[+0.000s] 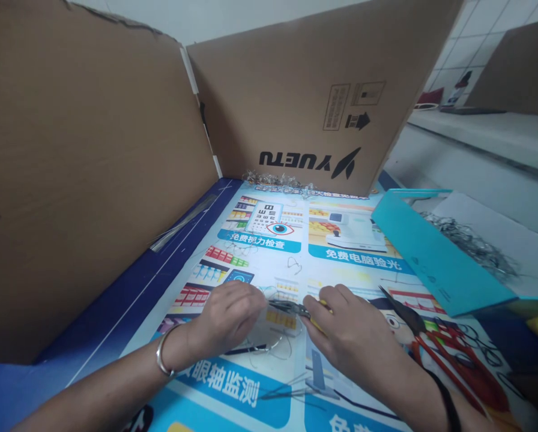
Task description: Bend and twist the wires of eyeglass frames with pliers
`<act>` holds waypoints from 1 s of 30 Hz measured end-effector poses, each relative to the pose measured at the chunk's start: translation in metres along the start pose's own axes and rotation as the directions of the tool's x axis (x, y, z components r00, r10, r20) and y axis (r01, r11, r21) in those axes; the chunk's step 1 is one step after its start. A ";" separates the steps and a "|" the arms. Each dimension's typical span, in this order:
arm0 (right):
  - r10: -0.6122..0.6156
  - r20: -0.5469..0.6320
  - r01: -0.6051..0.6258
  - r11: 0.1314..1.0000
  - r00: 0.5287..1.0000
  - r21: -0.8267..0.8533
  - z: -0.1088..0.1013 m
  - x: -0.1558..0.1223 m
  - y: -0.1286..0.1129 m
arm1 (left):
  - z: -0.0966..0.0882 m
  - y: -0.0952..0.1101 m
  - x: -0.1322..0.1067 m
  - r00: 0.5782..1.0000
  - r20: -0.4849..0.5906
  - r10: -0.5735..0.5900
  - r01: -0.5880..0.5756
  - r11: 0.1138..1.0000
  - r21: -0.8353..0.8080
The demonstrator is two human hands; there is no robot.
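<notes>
My left hand [230, 315] is closed, pinching a thin bent wire [273, 345] that loops below it onto the printed poster [269, 240]. A silver bangle sits on that wrist. My right hand [347, 330] is closed round small yellow-handled pliers [296, 309], whose dark jaws point left and meet the wire at my left fingertips. Both hands rest low on the poster near its middle.
Red-handled pliers [435, 351] lie right of my right hand. A teal tray [426, 255] with a heap of wire pieces [471, 243] stands at right. Cardboard walls [93, 180] enclose the left and back, with finished wire bits [273, 180] along the back wall. Loose wires [293, 264] lie on the poster.
</notes>
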State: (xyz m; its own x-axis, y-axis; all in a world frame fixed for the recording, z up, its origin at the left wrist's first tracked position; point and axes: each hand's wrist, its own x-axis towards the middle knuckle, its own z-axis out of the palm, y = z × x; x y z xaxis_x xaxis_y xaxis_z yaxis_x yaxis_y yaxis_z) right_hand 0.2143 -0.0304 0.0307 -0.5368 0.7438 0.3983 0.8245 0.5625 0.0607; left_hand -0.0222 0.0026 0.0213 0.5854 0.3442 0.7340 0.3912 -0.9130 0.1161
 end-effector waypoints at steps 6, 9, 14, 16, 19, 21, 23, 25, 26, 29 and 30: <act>0.000 -0.003 0.000 0.999 1.000 -0.037 0.000 0.001 -0.002 | 0.001 0.001 0.000 1.000 -0.004 -0.019 0.019 0.999 0.034; 0.006 -0.007 -0.006 0.998 1.000 -0.058 0.001 0.002 -0.004 | 0.002 0.002 0.001 0.999 -0.020 -0.026 0.027 0.997 0.076; 0.012 -0.006 -0.012 0.999 1.000 -0.044 0.001 0.000 -0.005 | 0.002 0.006 0.001 0.998 -0.025 -0.064 0.066 0.994 0.091; 0.007 -0.008 -0.007 0.999 1.000 -0.044 0.001 0.000 -0.005 | 0.003 0.006 0.000 0.996 -0.021 -0.081 0.083 0.993 0.089; -0.008 -0.011 0.007 0.998 1.000 -0.056 0.001 0.000 -0.006 | 0.004 0.006 -0.001 0.994 -0.006 -0.107 0.107 0.990 0.090; -0.021 -0.015 0.020 0.997 1.000 -0.072 0.001 0.000 -0.006 | 0.004 0.007 -0.001 0.992 0.000 -0.125 0.125 0.988 0.086; -0.037 -0.029 0.034 0.995 0.999 -0.092 0.001 0.000 -0.007 | 0.004 0.007 -0.001 0.991 -0.008 -0.135 0.135 0.987 0.082; -0.049 -0.035 0.045 0.993 0.998 -0.108 0.000 0.000 -0.007 | 0.004 0.008 -0.001 0.989 -0.017 -0.145 0.146 0.986 0.084; -0.052 -0.034 0.048 0.992 0.998 -0.113 0.000 0.000 -0.008 | 0.005 0.009 0.000 0.988 -0.017 -0.152 0.153 0.984 0.089; -0.058 -0.024 0.054 0.992 0.998 -0.113 0.000 -0.001 -0.008 | 0.005 0.010 0.000 0.986 -0.009 -0.164 0.164 0.982 0.095; -0.062 -0.025 0.058 0.992 0.998 -0.112 0.000 -0.001 -0.008 | 0.005 0.010 0.000 0.986 -0.007 -0.165 0.165 0.981 0.097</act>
State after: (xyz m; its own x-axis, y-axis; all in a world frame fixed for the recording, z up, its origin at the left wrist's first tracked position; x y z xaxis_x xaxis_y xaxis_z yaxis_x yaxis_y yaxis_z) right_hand 0.2082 -0.0360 0.0294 -0.5819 0.6984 0.4168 0.8066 0.5611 0.1860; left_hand -0.0148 -0.0055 0.0194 0.5076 0.4890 0.7094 0.5494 -0.8179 0.1706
